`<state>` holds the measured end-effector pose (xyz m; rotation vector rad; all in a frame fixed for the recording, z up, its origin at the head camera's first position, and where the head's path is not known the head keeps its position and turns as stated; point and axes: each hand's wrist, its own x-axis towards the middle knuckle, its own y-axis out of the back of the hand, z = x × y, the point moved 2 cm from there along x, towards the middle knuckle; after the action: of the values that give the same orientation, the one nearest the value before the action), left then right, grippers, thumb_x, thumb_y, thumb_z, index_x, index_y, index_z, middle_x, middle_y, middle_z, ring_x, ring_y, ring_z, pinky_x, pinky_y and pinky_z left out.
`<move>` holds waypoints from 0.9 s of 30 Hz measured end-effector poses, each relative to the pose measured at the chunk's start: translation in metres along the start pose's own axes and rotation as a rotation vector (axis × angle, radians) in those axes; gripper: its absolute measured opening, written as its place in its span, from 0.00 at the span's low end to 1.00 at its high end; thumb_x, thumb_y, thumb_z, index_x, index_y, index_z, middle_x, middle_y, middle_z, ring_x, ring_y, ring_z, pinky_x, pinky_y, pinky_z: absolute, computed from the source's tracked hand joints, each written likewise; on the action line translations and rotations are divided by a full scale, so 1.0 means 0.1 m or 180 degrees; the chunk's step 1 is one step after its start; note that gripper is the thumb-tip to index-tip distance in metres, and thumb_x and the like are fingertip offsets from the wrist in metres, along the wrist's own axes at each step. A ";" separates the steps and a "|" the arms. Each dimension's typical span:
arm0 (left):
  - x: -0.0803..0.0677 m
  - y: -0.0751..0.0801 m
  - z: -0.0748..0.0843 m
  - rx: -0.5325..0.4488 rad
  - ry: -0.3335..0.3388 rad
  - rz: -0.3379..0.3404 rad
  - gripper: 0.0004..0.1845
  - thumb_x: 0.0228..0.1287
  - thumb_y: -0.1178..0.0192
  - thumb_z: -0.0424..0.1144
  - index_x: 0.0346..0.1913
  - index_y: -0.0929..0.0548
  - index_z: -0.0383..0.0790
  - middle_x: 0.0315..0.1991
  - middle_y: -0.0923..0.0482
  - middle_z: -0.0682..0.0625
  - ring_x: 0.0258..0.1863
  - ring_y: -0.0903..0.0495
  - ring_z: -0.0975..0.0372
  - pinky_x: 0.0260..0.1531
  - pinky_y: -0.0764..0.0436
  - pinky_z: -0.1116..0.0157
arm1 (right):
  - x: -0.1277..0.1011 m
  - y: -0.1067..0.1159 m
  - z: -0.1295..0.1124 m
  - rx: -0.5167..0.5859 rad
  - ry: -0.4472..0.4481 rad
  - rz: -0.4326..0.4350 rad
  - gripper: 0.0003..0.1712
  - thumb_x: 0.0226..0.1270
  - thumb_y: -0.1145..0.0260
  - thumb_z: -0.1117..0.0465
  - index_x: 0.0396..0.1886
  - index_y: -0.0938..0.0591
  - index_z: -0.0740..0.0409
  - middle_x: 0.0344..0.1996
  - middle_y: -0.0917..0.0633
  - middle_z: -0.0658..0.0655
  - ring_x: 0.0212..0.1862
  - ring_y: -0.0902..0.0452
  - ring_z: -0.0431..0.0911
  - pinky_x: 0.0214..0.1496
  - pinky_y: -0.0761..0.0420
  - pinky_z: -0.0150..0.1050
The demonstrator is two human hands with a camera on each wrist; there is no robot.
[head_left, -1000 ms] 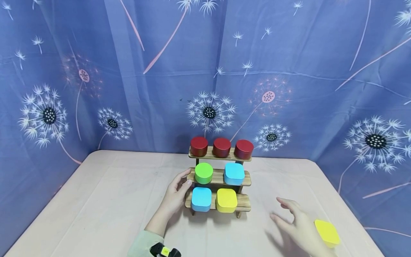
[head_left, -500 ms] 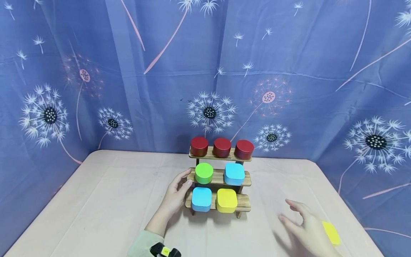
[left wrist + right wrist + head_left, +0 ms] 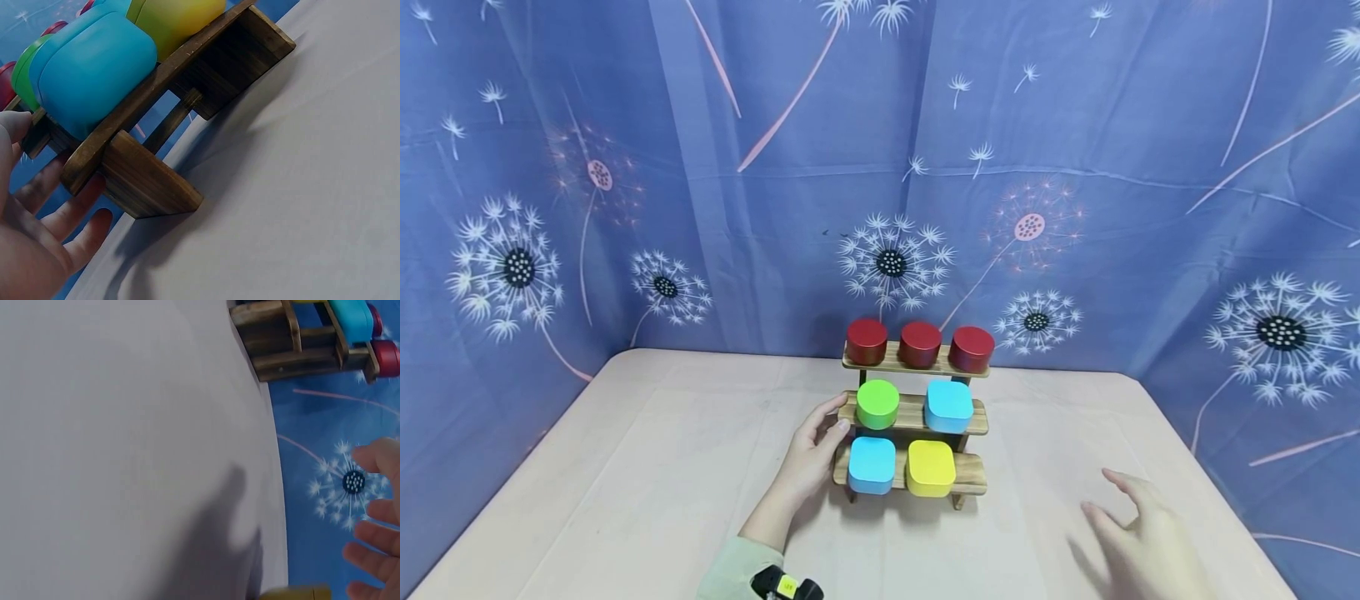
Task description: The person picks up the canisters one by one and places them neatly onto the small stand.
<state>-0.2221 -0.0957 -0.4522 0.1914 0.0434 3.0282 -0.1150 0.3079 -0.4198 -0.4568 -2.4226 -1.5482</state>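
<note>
A three-tier wooden display stand (image 3: 910, 414) is in the middle of the head view. My left hand (image 3: 809, 460) holds its left side by the end of the middle tier, thumb in front. In the left wrist view, the fingers (image 3: 78, 209) lie by the stand's end. On the bottom tier sit a blue tin (image 3: 872, 467) and a yellow tin (image 3: 931, 469); the middle tier bears a green round tin (image 3: 877, 405) and another blue tin (image 3: 949, 407). My right hand (image 3: 1150, 537) hovers at the right, fingers apart, holding nothing. A yellow tin (image 3: 300, 594) peeks in below it in the right wrist view.
Three red round tins (image 3: 919, 345) stand along the top tier. Pale cloth covers the table (image 3: 662, 483). A blue dandelion-print curtain (image 3: 775, 208) hangs behind the table and along both sides.
My right hand has moved to the right, away from the stand, and now hides the loose yellow tin in the head view. The left hand keeps its place on the stand.
</note>
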 end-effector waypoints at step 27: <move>0.00 -0.01 0.00 0.0020 0.0053 0.0014 0.22 0.71 0.50 0.39 0.67 0.32 0.48 0.57 0.27 0.42 0.54 0.26 0.55 0.53 0.26 0.70 | 0.03 0.14 0.62 -0.0410 -0.0952 -0.1163 0.52 0.60 0.42 0.33 0.63 0.38 0.76 0.59 0.36 0.82 0.57 0.39 0.75 0.53 0.32 0.66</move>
<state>-0.2216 -0.0950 -0.4526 0.1668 0.0541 3.0343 -0.1137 0.3703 -0.4330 -0.2964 -2.7644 -1.9129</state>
